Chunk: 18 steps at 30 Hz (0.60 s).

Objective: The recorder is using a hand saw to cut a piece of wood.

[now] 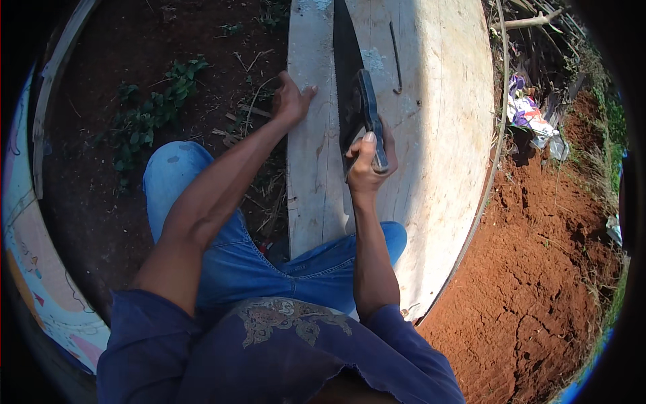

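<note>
My right hand (370,155) is closed on the dark handle (365,91) of a hand saw, whose blade (346,47) points away from me along a line in the pale wooden board (444,81). My left hand (293,101) grips the board's left edge, thumb on the top face. A thin bent metal rod (393,54) lies on the board to the right of the saw. My jeans-clad knees (178,168) are bent at the board's near part.
Dark soil with leafy plants (155,108) is on the left, beside a weathered strip (50,101) and a colourful printed panel (40,289). On the right are red dirt (525,269), dry branches (538,23) and crumpled plastic sacks (531,114).
</note>
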{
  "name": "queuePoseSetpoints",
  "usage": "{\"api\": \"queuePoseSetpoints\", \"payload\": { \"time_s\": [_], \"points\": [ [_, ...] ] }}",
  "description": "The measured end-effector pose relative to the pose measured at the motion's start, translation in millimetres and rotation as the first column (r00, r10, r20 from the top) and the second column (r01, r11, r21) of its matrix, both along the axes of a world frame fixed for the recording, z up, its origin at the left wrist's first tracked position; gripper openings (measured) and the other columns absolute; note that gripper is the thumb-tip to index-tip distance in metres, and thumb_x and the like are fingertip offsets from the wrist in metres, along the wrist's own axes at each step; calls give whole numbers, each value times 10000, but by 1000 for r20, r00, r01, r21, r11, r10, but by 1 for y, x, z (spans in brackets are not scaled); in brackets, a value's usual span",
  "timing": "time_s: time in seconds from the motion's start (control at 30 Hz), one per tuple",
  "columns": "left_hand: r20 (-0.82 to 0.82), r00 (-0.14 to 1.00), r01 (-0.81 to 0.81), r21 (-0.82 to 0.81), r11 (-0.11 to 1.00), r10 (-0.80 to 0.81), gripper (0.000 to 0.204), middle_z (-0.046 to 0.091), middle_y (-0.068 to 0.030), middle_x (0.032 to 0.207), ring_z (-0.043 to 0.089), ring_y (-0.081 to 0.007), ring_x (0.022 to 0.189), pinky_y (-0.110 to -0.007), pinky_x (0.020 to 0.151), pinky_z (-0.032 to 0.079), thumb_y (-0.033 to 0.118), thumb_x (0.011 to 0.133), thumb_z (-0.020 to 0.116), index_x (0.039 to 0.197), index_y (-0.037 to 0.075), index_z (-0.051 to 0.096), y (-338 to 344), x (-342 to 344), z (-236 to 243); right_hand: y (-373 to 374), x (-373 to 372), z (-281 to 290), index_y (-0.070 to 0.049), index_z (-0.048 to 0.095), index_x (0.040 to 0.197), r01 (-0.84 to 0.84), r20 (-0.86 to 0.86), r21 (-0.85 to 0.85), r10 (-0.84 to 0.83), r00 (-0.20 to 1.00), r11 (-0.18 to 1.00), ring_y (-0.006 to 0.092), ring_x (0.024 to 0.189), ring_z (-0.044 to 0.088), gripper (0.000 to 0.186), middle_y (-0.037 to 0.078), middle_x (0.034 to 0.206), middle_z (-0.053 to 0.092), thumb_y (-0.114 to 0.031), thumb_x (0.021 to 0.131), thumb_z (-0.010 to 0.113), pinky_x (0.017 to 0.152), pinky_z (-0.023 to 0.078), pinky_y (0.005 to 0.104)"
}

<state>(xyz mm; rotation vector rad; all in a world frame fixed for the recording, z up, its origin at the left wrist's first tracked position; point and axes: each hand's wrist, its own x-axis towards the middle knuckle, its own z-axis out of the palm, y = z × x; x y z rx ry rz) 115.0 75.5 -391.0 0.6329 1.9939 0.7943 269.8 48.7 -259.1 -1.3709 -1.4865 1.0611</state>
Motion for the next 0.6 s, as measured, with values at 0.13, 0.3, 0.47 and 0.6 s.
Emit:
{"api": "queuePoseSetpoints", "payload": {
  "time_s": [0.13, 0.3, 0.47, 0.6],
  "points": [
    [25, 1000, -16, 27, 1000, 15, 684, 592, -331, 1184, 600, -464, 1105, -499, 964, 469, 382, 843, 718, 1239, -8, 319, 2, 3, -1, 49, -32, -8, 37, 563, 1258, -8, -74, -44, 4, 997, 999, 70, 546, 508, 375, 35, 680, 565, -164, 942, 566, 501, 429, 237],
    [28, 999, -39, 19, 999, 39, 690, 595, -328, 1182, 601, -462, 1106, -498, 962, 473, 395, 848, 710, 1245, -5, 311, -6, -13, -13, -112, 60, 56, 130, 508, 1272, -78, 163, 96, 62, 985, 992, 84, 552, 520, 502, 51, 636, 575, -247, 943, 543, 583, 469, 246],
    [15, 1000, 11, 6, 1000, -11, 692, 604, -318, 1171, 603, -459, 1107, -498, 963, 474, 398, 850, 709, 1258, 13, 304, 5, 3, 2, -19, 13, 17, 65, 551, 1260, -8, 29, -31, 9, 1000, 999, 83, 588, 535, 412, 51, 727, 596, -189, 936, 562, 572, 469, 255],
    [-9, 1000, -21, -10, 1000, 21, 672, 600, -317, 1173, 604, -462, 1101, -503, 959, 475, 395, 852, 710, 1235, 12, 312, 7, -4, -4, 43, -32, -8, 30, 592, 1232, 11, 13, 36, -11, 1000, 999, 70, 549, 521, 359, 39, 718, 589, -154, 923, 587, 509, 433, 232]
  ]
}}
